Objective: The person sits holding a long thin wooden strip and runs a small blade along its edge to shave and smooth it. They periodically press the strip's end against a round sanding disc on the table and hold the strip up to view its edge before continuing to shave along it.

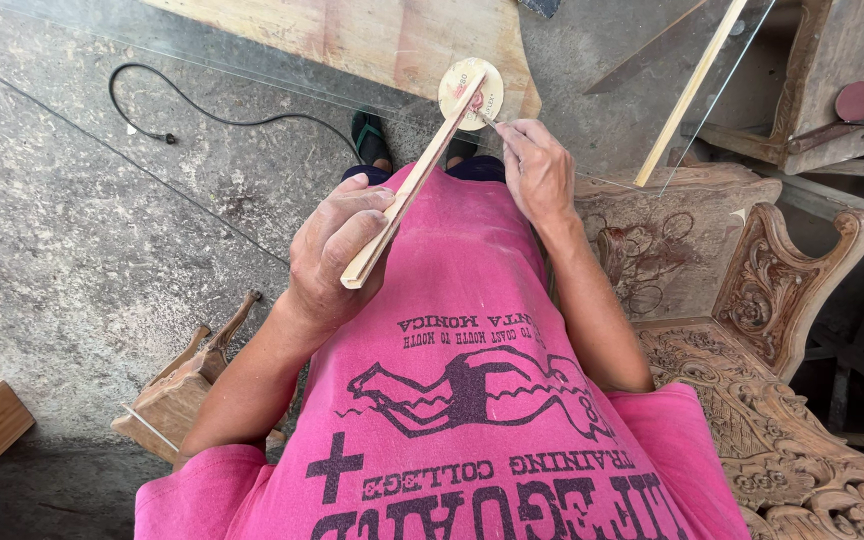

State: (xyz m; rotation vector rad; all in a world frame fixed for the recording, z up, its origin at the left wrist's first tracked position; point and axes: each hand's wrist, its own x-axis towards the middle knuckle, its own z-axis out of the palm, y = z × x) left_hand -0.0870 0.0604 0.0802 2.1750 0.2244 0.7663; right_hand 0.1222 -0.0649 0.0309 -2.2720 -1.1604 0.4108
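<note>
Wooden strip (414, 182), gripped in our left hand (337, 250) above the pink shirt (472, 400), wants steadying while our right hand (537, 170) pinches a thin tool (488, 120) against its far end.

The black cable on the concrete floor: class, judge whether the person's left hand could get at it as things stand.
Probably not. The left hand is wrapped around a wooden strip held at the chest, and the black cable lies well below on the floor, so the person would need to bend down.
</note>
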